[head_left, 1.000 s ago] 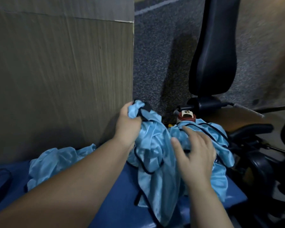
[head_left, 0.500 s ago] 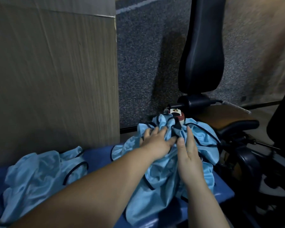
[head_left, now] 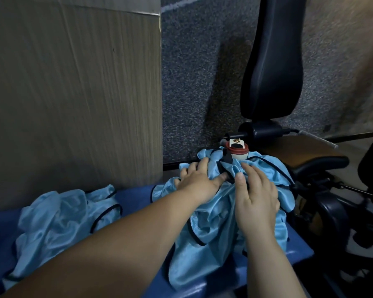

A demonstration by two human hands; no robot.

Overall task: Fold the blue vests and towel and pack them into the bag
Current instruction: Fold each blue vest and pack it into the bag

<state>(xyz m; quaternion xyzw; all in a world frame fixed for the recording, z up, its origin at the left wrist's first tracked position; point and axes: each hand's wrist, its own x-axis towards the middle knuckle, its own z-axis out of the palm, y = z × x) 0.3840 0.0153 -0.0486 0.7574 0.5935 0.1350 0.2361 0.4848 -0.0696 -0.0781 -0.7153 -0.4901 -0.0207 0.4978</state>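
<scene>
Tabletop (head_left: 136,195): a deep blue surface across the bottom of the view. It carries both vests, and its right edge ends just before a dark chair base.

Nearer vest (head_left: 211,250): crumpled, shiny light-blue fabric with thin black trim along its edges. It lies heaped on the right part of the tabletop, with its lower folds hanging over the front edge. Both hands lie on its top.

Second vest (head_left: 60,216): the same light blue with black piping. It is bunched loosely on the left part of the tabletop, apart from the first and touched by neither hand.

Right hand (head_left: 257,198): it lies palm down on the nearer vest with its fingers straight and slightly spread. It is open and pressing the cloth, not gripping it.

Left hand (head_left: 199,182): its forearm crosses in from the lower left. It is flat on the same vest with its fingers spread forward, and its thumb stretches towards the right hand near a strip of black trim. It is open, with nothing held in it.

Red-and-white object (head_left: 237,150): small and round, just behind the heap and touching the fabric's far edge. What it is cannot be told.

Wood-grain panel (head_left: 73,93): upright, behind the left part of the tabletop.

Black chair back (head_left: 271,61): tall and padded, standing above a brown seat (head_left: 304,148) on the right.

Grey carpet (head_left: 200,72): speckled, seen between the panel and the chair.
</scene>
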